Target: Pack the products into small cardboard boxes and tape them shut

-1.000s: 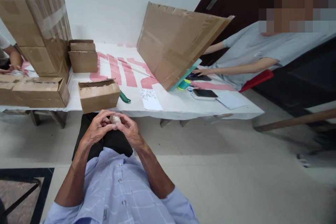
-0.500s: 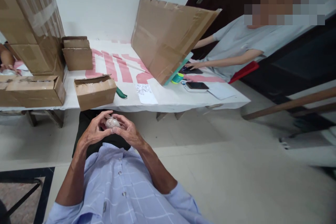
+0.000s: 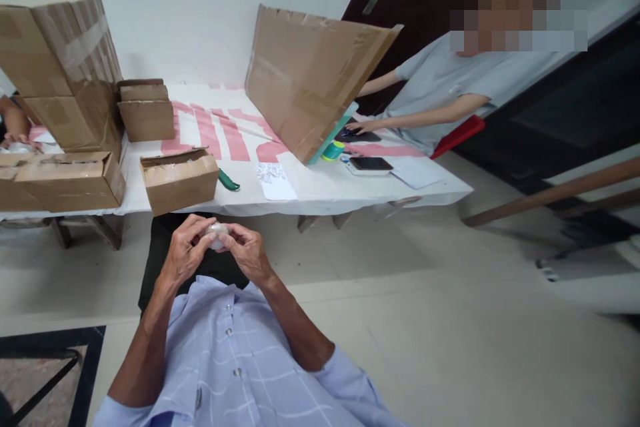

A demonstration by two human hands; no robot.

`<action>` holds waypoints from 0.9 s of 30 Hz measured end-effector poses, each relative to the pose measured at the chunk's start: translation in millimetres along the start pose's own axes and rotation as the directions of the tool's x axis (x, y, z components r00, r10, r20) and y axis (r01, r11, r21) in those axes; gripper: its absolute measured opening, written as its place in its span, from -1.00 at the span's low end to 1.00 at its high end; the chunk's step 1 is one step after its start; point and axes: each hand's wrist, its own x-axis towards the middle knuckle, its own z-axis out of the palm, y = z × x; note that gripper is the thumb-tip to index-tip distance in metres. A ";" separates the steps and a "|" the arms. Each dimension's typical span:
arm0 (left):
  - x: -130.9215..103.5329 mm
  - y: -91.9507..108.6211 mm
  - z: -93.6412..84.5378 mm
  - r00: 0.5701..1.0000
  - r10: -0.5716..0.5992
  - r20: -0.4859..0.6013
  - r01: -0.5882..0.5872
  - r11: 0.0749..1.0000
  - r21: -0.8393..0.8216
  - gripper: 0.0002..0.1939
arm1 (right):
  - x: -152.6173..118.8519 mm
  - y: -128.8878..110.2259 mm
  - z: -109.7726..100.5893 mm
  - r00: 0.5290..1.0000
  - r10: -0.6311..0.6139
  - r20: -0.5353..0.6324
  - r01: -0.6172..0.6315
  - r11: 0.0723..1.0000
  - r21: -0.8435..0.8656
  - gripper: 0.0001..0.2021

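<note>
Between my two hands, over my lap, is a small whitish round bundle (image 3: 217, 235) that looks wrapped in clear plastic; its exact kind is too small to make out. My left hand (image 3: 187, 248) pinches it from the left, thumb and fingers closed on it. From the right, my right hand (image 3: 249, 252) grips the same bundle, thumb pressed near the other thumb. Just beyond my hands, an open cardboard box (image 3: 179, 181) stands at the table's front edge. A green curved object (image 3: 229, 179) lies beside that box.
The table (image 3: 320, 192) has a white and pink cover. Stacked cartons (image 3: 75, 73) and low boxes (image 3: 70, 180) stand left. A tilted cardboard panel (image 3: 315, 73) rises mid-table. A patterned white card (image 3: 276, 181) and a phone (image 3: 371, 165) lie nearer. A co-worker (image 3: 425, 93) sits at right.
My fingers have closed in around the bundle, with both thumbs now pressed on it. The whole view has shifted slightly, and the co-worker's hand stays at the dark object on the table.
</note>
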 end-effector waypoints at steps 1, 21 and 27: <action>-0.5 1.1 1.8 0.999 0.034 -0.018 -0.034 0.999 0.027 -0.63 | -0.3 -2.0 0.7 1.000 -0.002 0.001 0.002 1.000 0.001 -0.52; -4.2 5.2 2.6 0.974 0.218 0.062 -0.225 0.959 0.172 -0.39 | -9.3 -23.2 15.8 0.998 0.022 0.060 -0.016 0.996 -0.093 -0.32; -8.5 12.3 15.8 0.988 0.018 -0.154 -0.043 0.986 -0.159 -0.44 | -6.0 -5.2 12.5 0.984 0.165 0.063 -0.173 0.975 0.143 -0.30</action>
